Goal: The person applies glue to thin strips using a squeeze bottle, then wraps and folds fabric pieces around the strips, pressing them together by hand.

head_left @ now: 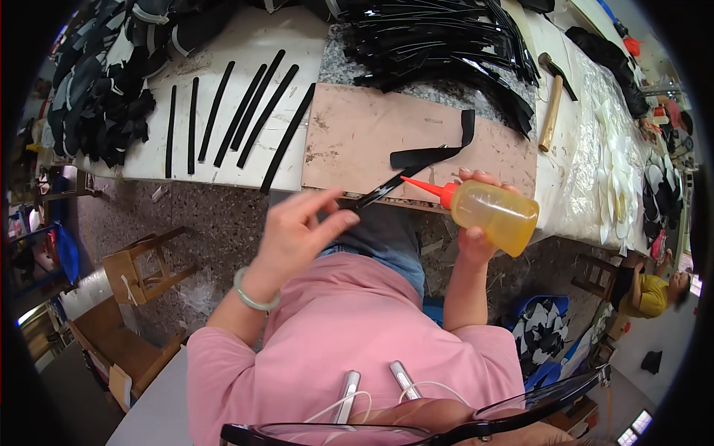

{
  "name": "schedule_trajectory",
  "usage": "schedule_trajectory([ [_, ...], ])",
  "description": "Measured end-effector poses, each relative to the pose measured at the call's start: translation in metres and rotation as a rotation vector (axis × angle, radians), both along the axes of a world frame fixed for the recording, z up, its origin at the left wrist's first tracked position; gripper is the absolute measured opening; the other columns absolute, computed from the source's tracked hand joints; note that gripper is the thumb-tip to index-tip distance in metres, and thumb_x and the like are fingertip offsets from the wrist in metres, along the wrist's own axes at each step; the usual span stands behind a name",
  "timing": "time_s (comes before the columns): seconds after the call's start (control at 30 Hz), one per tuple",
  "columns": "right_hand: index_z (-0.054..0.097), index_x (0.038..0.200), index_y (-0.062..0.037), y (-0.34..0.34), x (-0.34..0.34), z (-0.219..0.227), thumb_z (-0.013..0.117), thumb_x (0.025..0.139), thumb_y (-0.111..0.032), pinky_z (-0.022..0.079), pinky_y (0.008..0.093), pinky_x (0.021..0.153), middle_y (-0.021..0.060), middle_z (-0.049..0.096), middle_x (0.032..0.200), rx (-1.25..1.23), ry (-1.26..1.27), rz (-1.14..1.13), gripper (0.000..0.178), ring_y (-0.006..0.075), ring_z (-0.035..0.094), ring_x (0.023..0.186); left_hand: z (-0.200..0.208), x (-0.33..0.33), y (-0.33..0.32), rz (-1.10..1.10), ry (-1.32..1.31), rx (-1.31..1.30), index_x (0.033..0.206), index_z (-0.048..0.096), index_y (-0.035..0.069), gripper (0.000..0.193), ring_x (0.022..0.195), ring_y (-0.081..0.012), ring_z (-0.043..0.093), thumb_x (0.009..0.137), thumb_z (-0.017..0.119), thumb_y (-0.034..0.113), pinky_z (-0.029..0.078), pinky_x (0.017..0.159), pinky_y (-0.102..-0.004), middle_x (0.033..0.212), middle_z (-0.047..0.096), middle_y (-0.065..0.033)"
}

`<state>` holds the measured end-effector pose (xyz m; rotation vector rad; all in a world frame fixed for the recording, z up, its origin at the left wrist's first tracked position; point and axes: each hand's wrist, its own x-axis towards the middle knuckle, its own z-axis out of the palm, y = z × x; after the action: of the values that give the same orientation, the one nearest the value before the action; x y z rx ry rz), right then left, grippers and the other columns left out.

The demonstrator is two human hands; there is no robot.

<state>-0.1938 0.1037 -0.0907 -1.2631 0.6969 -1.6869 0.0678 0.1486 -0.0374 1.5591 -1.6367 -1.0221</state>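
Note:
My left hand (297,227), a little blurred, is closed on the near end of a glossy black strip (378,193) at the board's front edge. The strip slants up to the right onto the pinkish board (357,126). There it meets a matte black piece (424,157) whose far end bends upward; whether they are one piece I cannot tell. My right hand (483,182) is wrapped round a squeeze bottle (494,215) of yellow liquid, tilted on its side. Its red nozzle (422,186) points left, with the tip close to the strip.
Several narrow black strips (242,115) lie side by side on the white table left of the board. Behind the board is a heap of glossy black strips (439,44). A hammer (552,111) rests at the right. Dark cut pieces (97,97) pile up far left; a wooden stool (141,267) stands below.

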Motion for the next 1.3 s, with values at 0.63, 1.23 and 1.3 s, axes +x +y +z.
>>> schedule_trajectory([
  [0.63, 0.033, 0.130, -0.0138, -0.001, -0.005, -0.002, 0.082, 0.070, -0.033, 0.045, 0.0466, 0.093, 0.0175, 0.053, 0.119, -0.048, -0.034, 0.114, 0.080, 0.0338, 0.055, 0.111, -0.010, -0.058, -0.128, -0.564, -0.288, -0.301, 0.084, 0.060, 0.003, 0.017, 0.092, -0.0282, 0.047, 0.082, 0.066, 0.019, 0.041, 0.083, -0.0362, 0.090, 0.053, -0.0100],
  [1.23, 0.034, 0.129, -0.0135, 0.000, -0.005, -0.001, 0.083, 0.071, -0.028, 0.046, 0.0479, 0.091, 0.0184, 0.053, 0.120, -0.052, -0.068, 0.155, 0.078, 0.0346, 0.054, 0.112, 0.013, -0.010, -0.131, -0.446, -0.707, -0.972, 0.083, 0.063, 0.008, 0.019, 0.087, -0.0226, 0.058, 0.065, 0.065, 0.004, 0.044, 0.072, -0.0331, 0.093, 0.061, -0.0052],
  [1.3, 0.034, 0.130, -0.0137, 0.001, -0.004, -0.002, 0.083, 0.070, -0.029, 0.046, 0.0478, 0.092, 0.0184, 0.053, 0.120, -0.044, -0.076, 0.161, 0.079, 0.0345, 0.054, 0.112, 0.011, 0.002, -0.115, -0.493, -0.696, -0.879, 0.091, 0.065, 0.007, 0.026, 0.090, -0.0259, 0.057, 0.065, 0.063, 0.000, 0.044, 0.076, -0.0352, 0.095, 0.061, -0.0070],
])
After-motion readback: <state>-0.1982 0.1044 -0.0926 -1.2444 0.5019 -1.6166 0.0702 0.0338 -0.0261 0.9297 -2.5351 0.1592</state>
